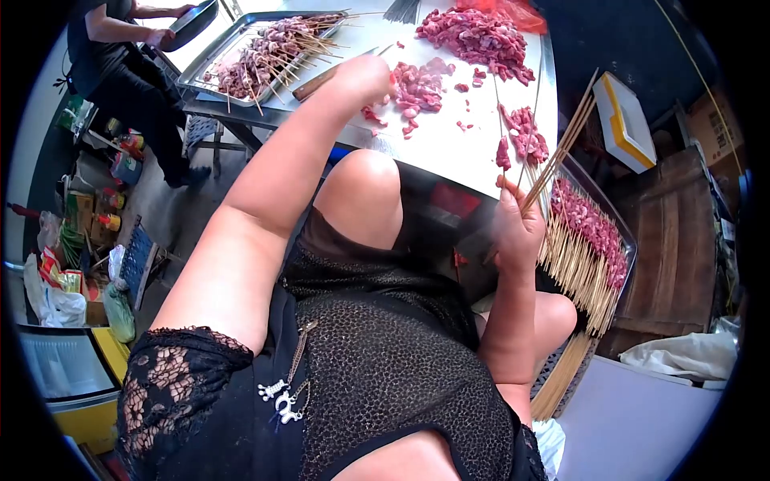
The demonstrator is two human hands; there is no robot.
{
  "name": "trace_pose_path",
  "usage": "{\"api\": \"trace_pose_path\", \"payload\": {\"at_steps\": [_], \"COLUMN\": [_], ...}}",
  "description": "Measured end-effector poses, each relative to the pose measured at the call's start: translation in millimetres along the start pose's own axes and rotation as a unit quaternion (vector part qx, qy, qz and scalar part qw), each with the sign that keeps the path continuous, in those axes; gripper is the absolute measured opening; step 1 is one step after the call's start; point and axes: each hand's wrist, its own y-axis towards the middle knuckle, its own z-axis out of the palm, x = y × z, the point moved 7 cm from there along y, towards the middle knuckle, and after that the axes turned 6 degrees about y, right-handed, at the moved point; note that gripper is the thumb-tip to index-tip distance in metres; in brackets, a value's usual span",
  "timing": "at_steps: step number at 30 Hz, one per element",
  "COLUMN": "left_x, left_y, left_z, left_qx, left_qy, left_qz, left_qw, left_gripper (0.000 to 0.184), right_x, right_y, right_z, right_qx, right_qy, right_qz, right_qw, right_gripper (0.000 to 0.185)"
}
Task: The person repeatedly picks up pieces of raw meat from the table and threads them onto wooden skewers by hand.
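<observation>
My right hand (517,228) is closed round several bamboo skewers (568,140). A thin skewer by its fingertips points away from me and carries a piece of red meat (503,154) low on it. My left hand (365,78) is curled over the near side of a small pile of cut meat (421,86) on the metal table (449,152). Its fingertips are mostly hidden, so what they hold does not show. A wooden knife handle (314,83) lies beside the left wrist. More meat pieces (525,135) lie just beyond my right hand.
A large meat heap (481,40) lies at the back beside a red plastic bag (513,14). One tray (200,76) of loaded skewers stands at left, another tray (630,240) at right. Bare skewers (561,377) lie below it. A person (120,72) holds a dark pan (192,24).
</observation>
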Motion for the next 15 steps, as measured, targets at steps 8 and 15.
{"api": "trace_pose_path", "payload": {"at_steps": [8,15], "left_x": [-3.0,-71.2], "left_y": [-9.9,-0.5], "left_z": [-18.3,-29.8], "left_qx": [-0.097,0.016], "left_qy": [-0.293,-0.802], "left_qz": [0.022,0.113], "left_qw": [0.951,0.586], "left_gripper": [0.015,0.025], "right_x": [-2.6,-13.6], "right_y": [-4.8,-1.9], "right_z": [-2.9,2.9], "right_qx": [0.002,0.009], "right_qy": [-0.002,-0.036], "right_qz": [0.008,0.034], "right_qw": [1.000,0.999], "right_gripper": [0.025,0.023]}}
